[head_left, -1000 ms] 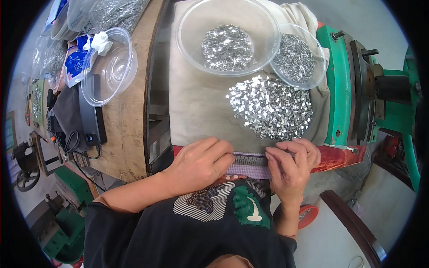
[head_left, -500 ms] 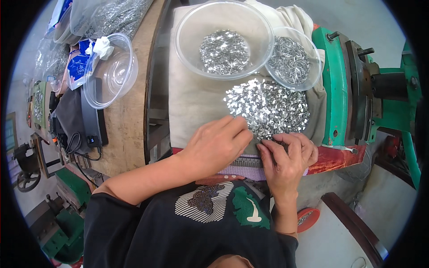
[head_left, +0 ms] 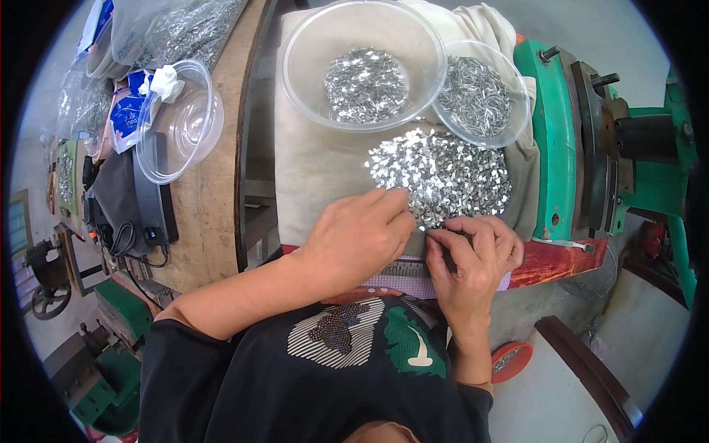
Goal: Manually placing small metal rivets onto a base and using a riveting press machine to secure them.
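A heap of small shiny metal pieces (head_left: 443, 173) lies on a beige cloth (head_left: 310, 166). At its lower left edge is my left hand (head_left: 360, 230), its fingers curled closed; whatever they hold is hidden. My right hand (head_left: 476, 255) rests along the near edge of the heap. Its thumb and forefinger are brought together, and anything between them is too small to name. Just below both hands lies a grey ridged strip (head_left: 405, 268) on purple checked fabric, partly covered by them.
Behind the heap stand a large clear tub (head_left: 295, 92) of metal pieces and a smaller clear bowl (head_left: 523, 111) of thin metal pins. A green machine (head_left: 554, 155) borders the right. On the wooden table (head_left: 210, 214) at left sits another clear tub (head_left: 210, 136). An orange bowl (head_left: 523, 362) is lower right.
The view has shifted slightly. My right thumb and forefinger have moved a little at the heap's near edge; my left hand stays nearly still.
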A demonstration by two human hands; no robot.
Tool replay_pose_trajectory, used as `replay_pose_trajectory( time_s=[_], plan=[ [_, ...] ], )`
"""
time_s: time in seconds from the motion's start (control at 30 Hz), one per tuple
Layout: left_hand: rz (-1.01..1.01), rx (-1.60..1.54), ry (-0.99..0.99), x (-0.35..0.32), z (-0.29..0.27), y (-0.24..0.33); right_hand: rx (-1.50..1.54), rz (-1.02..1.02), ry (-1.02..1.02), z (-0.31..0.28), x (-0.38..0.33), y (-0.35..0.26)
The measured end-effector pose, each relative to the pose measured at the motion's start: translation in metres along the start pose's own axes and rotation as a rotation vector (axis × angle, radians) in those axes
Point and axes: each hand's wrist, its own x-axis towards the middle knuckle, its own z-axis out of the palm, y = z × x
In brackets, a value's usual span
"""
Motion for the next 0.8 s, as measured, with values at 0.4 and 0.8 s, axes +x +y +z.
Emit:
replay_pose_trajectory(
  time_s=[0.4, 0.8],
  plan=[
    [-0.019, 0.004, 0.011, -0.004, 0.002, -0.002, 0.149, 0.0, -0.089, -0.015, -0.01, 0.008],
    [0.083, -0.074, 0.046, -0.027, 0.006, 0.016, 0.195, -0.14, -0.198, -0.017, -0.015, 0.006]
  ],
)
